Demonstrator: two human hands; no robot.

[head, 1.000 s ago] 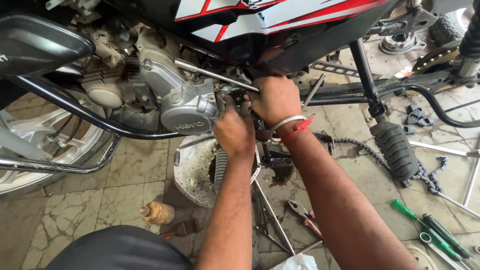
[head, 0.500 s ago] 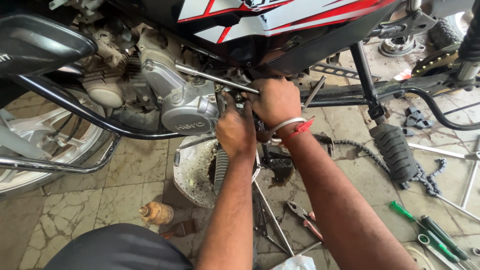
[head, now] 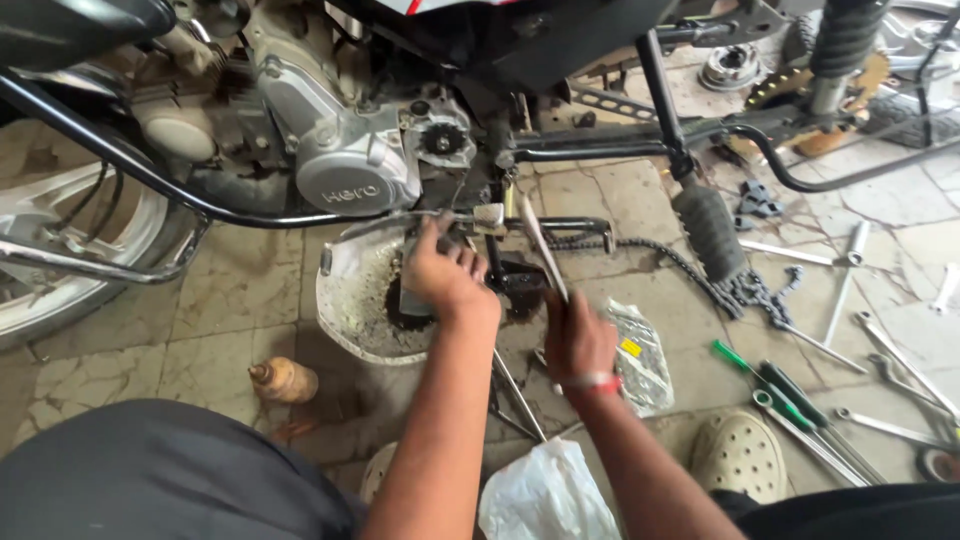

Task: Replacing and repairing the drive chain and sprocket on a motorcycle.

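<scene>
My left hand [head: 443, 275] is closed around a flat grey part, holding it over the grimy white basin [head: 345, 310] under the engine. My right hand [head: 577, 340] grips a slim metal tool [head: 543, 250] angled up toward the footrest bar [head: 560, 224]. I judge that greasy fingers could let the part drop into the basin. The loose drive chain [head: 700, 275] on the floor could also snag the tool.
</scene>
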